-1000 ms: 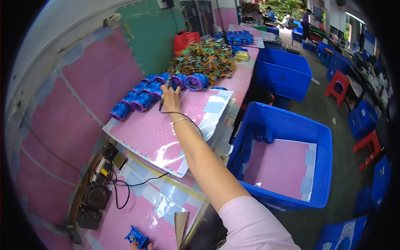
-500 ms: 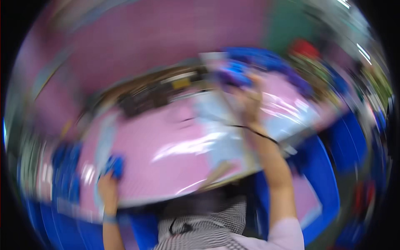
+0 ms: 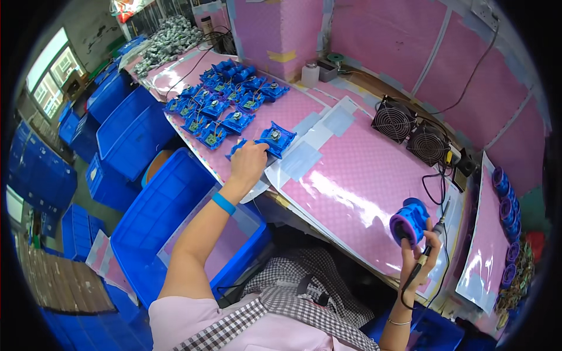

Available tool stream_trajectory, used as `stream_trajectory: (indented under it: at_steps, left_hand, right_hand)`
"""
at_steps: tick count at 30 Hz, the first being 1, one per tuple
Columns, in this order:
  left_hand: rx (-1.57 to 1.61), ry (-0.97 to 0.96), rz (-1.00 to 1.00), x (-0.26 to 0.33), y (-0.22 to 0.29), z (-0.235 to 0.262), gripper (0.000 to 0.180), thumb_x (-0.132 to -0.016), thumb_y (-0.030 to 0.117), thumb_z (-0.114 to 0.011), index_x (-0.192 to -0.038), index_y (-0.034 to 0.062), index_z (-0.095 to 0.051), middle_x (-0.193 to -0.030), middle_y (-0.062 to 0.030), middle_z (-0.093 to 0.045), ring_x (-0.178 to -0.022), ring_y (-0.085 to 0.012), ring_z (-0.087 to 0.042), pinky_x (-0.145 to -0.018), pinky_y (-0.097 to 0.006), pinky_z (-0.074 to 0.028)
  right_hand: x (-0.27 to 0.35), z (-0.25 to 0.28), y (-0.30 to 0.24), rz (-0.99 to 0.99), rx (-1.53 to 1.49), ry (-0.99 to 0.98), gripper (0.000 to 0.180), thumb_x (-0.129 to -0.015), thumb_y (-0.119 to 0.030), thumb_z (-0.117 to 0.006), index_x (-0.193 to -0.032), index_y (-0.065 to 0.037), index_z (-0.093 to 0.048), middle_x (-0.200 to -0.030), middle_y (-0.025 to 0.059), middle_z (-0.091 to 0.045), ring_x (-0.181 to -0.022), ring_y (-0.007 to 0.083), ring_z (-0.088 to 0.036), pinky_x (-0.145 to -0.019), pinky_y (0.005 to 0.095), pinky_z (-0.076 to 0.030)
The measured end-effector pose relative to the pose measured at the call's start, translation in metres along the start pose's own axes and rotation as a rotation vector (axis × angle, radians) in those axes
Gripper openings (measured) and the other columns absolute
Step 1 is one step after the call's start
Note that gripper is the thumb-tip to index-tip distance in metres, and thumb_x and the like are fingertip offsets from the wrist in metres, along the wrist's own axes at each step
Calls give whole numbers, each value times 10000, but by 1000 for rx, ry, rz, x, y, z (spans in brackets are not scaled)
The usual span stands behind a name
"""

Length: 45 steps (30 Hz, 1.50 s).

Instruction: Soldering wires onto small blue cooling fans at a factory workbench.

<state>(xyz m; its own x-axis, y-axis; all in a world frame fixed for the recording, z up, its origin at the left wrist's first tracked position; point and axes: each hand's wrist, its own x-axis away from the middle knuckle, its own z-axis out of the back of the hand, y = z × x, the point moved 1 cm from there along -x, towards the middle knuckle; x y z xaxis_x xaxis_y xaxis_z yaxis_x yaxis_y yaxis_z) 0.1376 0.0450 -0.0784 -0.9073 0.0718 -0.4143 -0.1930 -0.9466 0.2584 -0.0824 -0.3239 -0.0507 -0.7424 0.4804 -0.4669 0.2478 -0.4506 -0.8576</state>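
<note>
My left hand (image 3: 249,164) reaches to the table's left edge, its fingers closed at a square blue plastic housing (image 3: 277,139) with a round metal part and thin wires. Another blue piece (image 3: 235,148) shows on the other side of that hand, partly hidden by it. My right hand (image 3: 420,257) holds up a round blue housing (image 3: 414,216) with a purple ring facing me. A soldering iron (image 3: 440,225) with a black cable is held in the same hand, its tip pointing away from me.
Several wired blue housings (image 3: 213,107) cover the table's far left. Two black fans (image 3: 395,120) stand at the back beside a soldering stand (image 3: 462,169). Purple-rimmed blue parts (image 3: 506,207) line the right side. A blue bin (image 3: 140,228) sits at lower left.
My view has swung left from a blurred one. My right hand has drawn back from the blue and purple parts on the right, holding one; my left hand is now at the wired housings.
</note>
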Motion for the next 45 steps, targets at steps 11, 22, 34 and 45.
stream_trajectory:
  at_steps: [11,22,34,45]
  left_hand:
    - [19,219,149,-120,22,-100,103,-839,125,-608,-864,59,-683,-1028,-227,-585,-787,-402,-655,-652,-454,-547]
    - [1110,-132,101,10,127,-32,196,-788,184,-767,-740,8,-696,-671,-84,-667,-614,-90,-554,-560,-295,-442]
    - [766,-618,-437,95,224,-41,317,-674,293,-724,-790,8,-649,-774,-237,-627,-757,-412,-617,-688,-500,-490]
    - [1248,-755,-80,88,186,5,650,-879,603,-525,-1248,68,-504,-963,-44,-576,-520,-67,-396,-505,-243,-347]
  right_hand:
    - [11,1,-13,0,42,56,436,-745,102,-656,-1112,-46,-473,-1372,283,-449,-1280,337,-455,-940,414,-516]
    - [8,-8,30,16,59,-39,412,-776,86,-652,-1126,-33,-472,-1384,228,-459,-1250,310,-482,-898,406,-538]
    - [1,16,11,143,397,-51,165,-778,-14,-721,-874,-12,-586,-781,82,-648,-684,136,-590,-622,260,-471]
    - [-46,17,12,123,366,162,143,-836,-111,-725,-851,-20,-616,-795,42,-675,-582,61,-531,-538,240,-438]
